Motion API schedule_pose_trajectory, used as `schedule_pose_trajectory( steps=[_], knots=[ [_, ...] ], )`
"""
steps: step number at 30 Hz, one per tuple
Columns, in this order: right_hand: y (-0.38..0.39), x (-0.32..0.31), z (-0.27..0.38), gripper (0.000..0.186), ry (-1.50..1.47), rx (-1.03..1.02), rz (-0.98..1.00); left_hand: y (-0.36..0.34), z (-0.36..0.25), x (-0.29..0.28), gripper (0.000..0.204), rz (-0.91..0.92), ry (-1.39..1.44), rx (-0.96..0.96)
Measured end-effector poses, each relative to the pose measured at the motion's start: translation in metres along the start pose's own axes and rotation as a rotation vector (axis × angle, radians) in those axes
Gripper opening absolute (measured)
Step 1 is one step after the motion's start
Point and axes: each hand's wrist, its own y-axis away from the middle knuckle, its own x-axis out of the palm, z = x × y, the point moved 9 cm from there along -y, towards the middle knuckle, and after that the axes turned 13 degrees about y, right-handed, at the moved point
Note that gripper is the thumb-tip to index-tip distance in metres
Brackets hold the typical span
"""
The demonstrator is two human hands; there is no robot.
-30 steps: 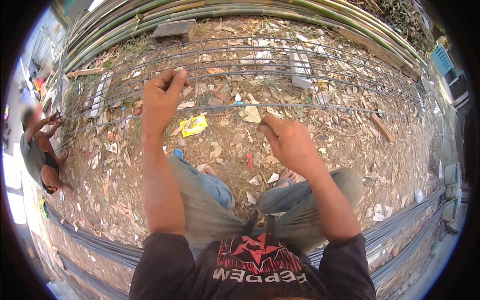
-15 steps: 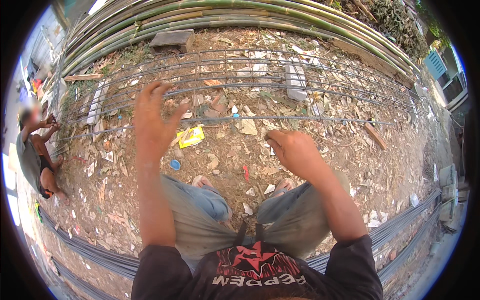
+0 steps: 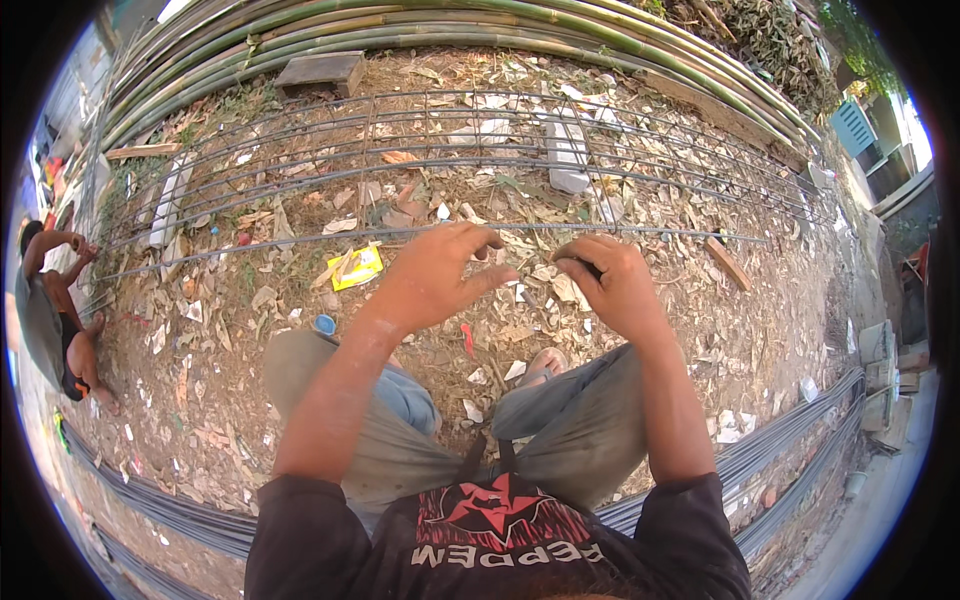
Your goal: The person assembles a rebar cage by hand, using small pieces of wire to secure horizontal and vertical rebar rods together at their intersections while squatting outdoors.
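Note:
A long cage of thin steel reinforcing bars (image 3: pixel 300 239) with wire stirrups lies across the ground in front of me. My left hand (image 3: pixel 435 275) hovers at its near bar, thumb and fingers apart, holding nothing visible. Close by on the right, my right hand (image 3: pixel 615 285) is curled, thumb and fingertips drawn together just short of the same bar. Whatever it may hold is too small or hidden to make out. The fingertips of both hands point toward each other, with a small gap between them.
Pale blocks (image 3: pixel 566 155) sit under the cage. Bamboo poles (image 3: pixel 420 42) are stacked beyond it, near a grey block (image 3: pixel 320 73). At far left a person (image 3: pixel 62 300) squats by the cage's end. Bundled steel rods (image 3: pixel 170 502) lie behind me. A yellow packet (image 3: pixel 345 270) and wood piece (image 3: pixel 728 263) lie nearby.
My left hand has come down and right, from above the bars to beside my right hand. The right hand has moved slightly right and stays curled. The view has shifted a little.

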Motion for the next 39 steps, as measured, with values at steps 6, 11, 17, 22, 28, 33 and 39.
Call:
schedule_pose_trajectory(
  steps=[6, 11, 17, 22, 28, 33, 39],
  knots=[
    [-0.001, 0.028, 0.037, 0.009, 0.093, -0.122, 0.059, 0.016, 0.006, 0.047, 0.019, -0.041, -0.024, 0.116],
    [0.004, 0.001, 0.005, 0.009, -0.063, 0.098, 0.058, 0.006, 0.018, 0.033, 0.019, 0.049, -0.052, -0.024],
    [0.002, 0.022, 0.057, 0.008, 0.083, -0.127, 0.075, 0.022, 0.016, 0.046, 0.021, 0.021, 0.166, -0.043],
    [-0.001, 0.009, 0.025, 0.009, -0.022, 0.058, 0.030, 0.021, 0.016, 0.027, 0.024, -0.097, 0.253, -0.029],
    [0.004, -0.010, 0.001, 0.007, -0.058, 0.066, 0.002, 0.017, 0.021, 0.020, 0.026, -0.095, 0.204, -0.069],
    [0.004, 0.014, 0.051, 0.007, 0.039, -0.116, 0.047, 0.019, 0.015, 0.039, 0.027, -0.067, 0.401, -0.043],
    [0.012, 0.021, -0.003, 0.006, -0.117, 0.188, 0.195, 0.019, 0.032, 0.033, 0.030, -0.049, 0.317, -0.161]
  ],
)
